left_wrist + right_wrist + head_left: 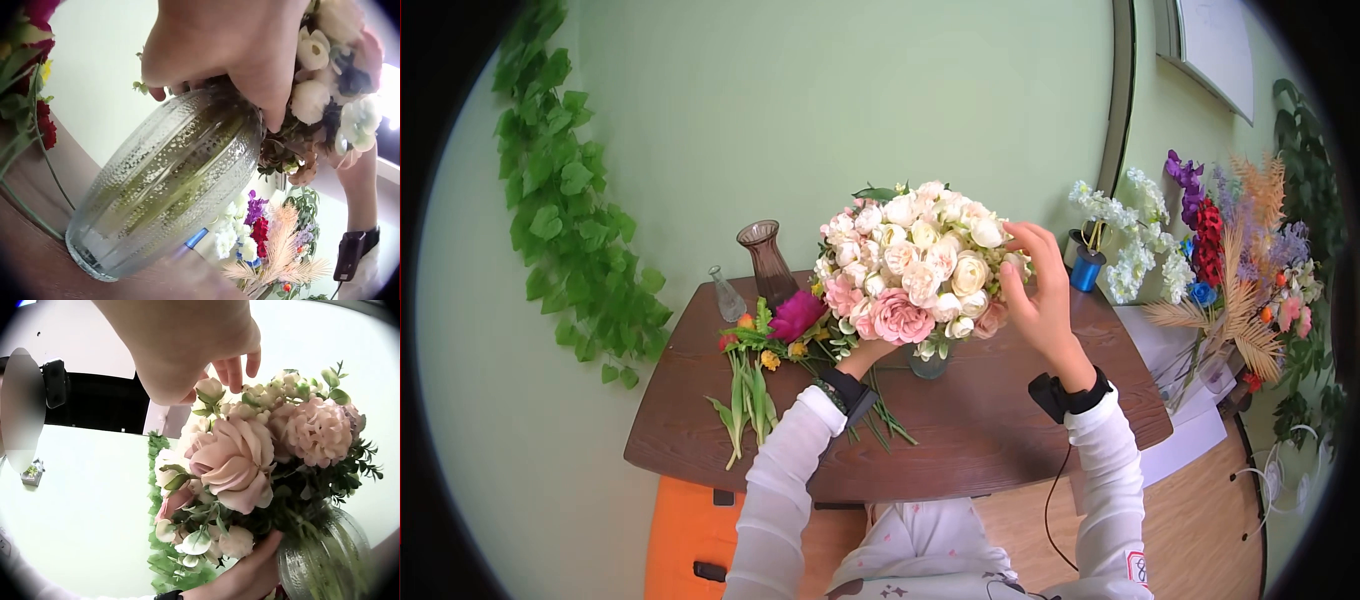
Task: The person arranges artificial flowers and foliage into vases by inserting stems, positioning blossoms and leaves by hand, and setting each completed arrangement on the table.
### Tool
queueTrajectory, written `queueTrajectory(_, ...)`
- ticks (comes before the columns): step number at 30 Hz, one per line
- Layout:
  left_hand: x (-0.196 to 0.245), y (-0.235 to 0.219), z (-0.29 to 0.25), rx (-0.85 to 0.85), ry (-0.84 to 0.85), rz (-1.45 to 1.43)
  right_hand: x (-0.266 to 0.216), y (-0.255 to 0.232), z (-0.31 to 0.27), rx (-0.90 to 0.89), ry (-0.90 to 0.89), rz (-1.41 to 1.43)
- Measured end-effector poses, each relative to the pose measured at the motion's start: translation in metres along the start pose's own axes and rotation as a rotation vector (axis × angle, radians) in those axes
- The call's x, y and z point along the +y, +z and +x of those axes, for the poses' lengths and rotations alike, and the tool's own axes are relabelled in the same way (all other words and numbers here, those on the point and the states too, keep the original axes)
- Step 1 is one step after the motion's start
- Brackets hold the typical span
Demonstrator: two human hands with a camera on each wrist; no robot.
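A full bouquet of white, cream and pink flowers (920, 262) stands in a ribbed clear glass vase (165, 181) on the table. My left hand (228, 47) grips the vase at its neck, just under the blooms; in the head view the flowers hide most of that hand. At the bouquet's right side is my right hand (1045, 305), thumb and fingers spread apart around the outer flowers. In the right wrist view, its fingertips are right by a pale pink bud (210, 391) above a large pink rose (234, 459).
On the table's left lie loose stems with a magenta flower (797, 315) and green leaves (745, 400). Behind them stand a brown glass vase (768, 262) and a small clear vase (727, 296). A blue vase (1086, 268) with white blossoms stands back right, near more colourful flowers (1235, 260).
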State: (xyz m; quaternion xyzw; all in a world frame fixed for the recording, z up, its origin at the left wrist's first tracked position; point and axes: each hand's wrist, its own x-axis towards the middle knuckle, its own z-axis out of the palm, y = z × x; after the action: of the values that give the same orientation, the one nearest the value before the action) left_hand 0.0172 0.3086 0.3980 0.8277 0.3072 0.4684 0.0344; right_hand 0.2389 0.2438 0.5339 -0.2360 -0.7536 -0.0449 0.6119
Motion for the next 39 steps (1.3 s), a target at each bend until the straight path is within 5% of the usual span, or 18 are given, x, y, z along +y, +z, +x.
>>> queueTrajectory(4, 0.001, 0.011, 0.003, -0.005, 0.009, -0.007, 0.008, -0.005, 0.0, -0.015, 0.037, 0.057)
queueTrajectory(10, 0.015, 0.009, -0.076, -0.031, -0.001, -0.015, 0.025, -0.007, -0.001, -0.009, 0.225, 0.176)
queueTrajectory(12, 0.007, 0.025, -0.017, -0.038, -0.002, -0.017, 0.031, -0.008, 0.0, 0.016, 0.244, 0.194)
queueTrajectory(14, 0.011, 0.007, -0.065, -0.043, 0.0, -0.017, 0.034, -0.01, 0.002, 0.031, 0.317, 0.301)
queueTrajectory(19, 0.011, 0.019, -0.043, -0.051, -0.002, -0.014, 0.033, -0.017, 0.013, 0.01, 0.281, 0.302)
queueTrajectory(24, 0.013, 0.023, -0.044, -0.059, -0.004, -0.01, 0.034, -0.024, 0.035, -0.274, 0.094, 0.15)
queueTrajectory(27, 0.013, 0.023, -0.045, -0.062, -0.007, -0.007, 0.03, -0.02, 0.042, -0.396, 0.155, 0.135)
queueTrajectory(39, 0.01, 0.022, -0.042, -0.075, -0.014, 0.006, 0.032, -0.001, 0.028, -0.265, 0.245, 0.203)
